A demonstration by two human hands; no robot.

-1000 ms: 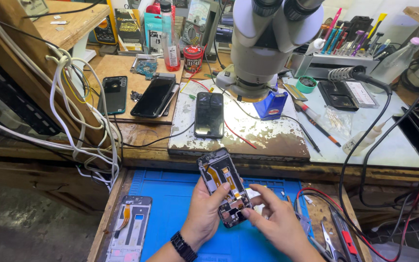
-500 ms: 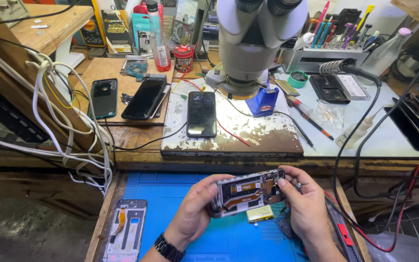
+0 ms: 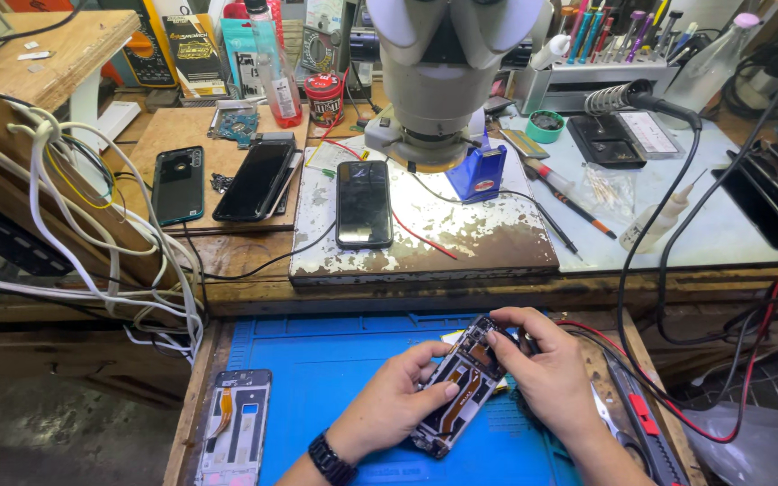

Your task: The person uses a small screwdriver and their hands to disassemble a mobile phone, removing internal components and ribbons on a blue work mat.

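An opened phone (image 3: 461, 389) with bare circuit parts and an orange flex cable lies tilted over a blue work mat (image 3: 317, 378). My left hand (image 3: 387, 407) grips its lower left side, a black watch on that wrist. My right hand (image 3: 542, 373) pinches its upper end with the fingertips. The phone's far edge is partly hidden by my right fingers.
A bare phone frame (image 3: 234, 428) lies on the mat's left edge. A dark phone (image 3: 364, 203) rests on a worn plate under a microscope (image 3: 443, 72). Two more phones (image 3: 218, 180) lie left. Cables (image 3: 92, 243) hang left, pliers (image 3: 632, 423) and a soldering iron (image 3: 641, 97) sit right.
The opened phone has been turned in my hands from lying crosswise to a steep diagonal, and my right hand has shifted to its upper end. The view has moved closer.
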